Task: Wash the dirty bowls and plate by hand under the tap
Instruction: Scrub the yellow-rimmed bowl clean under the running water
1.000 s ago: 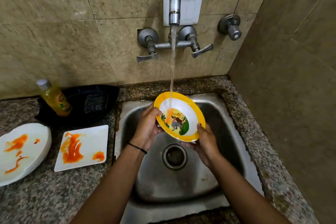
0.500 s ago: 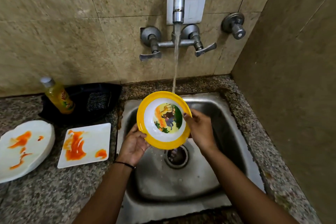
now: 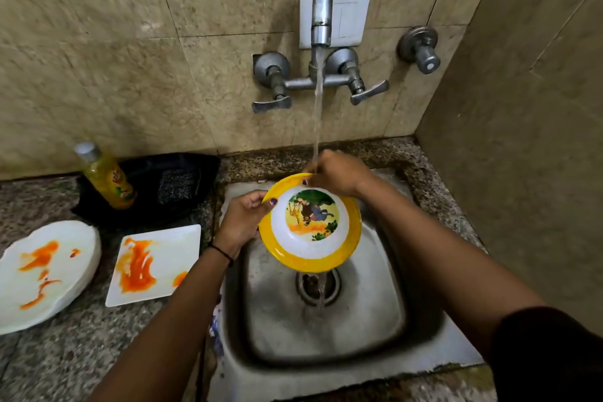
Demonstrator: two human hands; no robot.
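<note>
Bowl: the yellow-rimmed bowl point(image 3: 310, 222) with a cartoon picture is tilted toward the person, over the steel sink point(image 3: 375, 330), above the drain.
Water: the tap point(image 3: 321, 0) runs; the stream lands at the bowl's far rim, by the right hand.
Left grip: left hand point(image 3: 241, 222) pinches the near-left rim, thumb on the inside.
Right grip: right hand point(image 3: 339, 173) is clamped on the far rim.
Handling: looks like light, stiff melamine or plastic; wet, so probably slippery. The rim is the sensible hold, on opposite sides.
Waiting: a square plate point(image 3: 156, 263) and a white bowl point(image 3: 42, 271), both smeared orange, sit on the tabletop point(image 3: 65, 362) left of the sink.
Nearby: dish soap bottle point(image 3: 106, 178), dark scrubber point(image 3: 177, 184).
</note>
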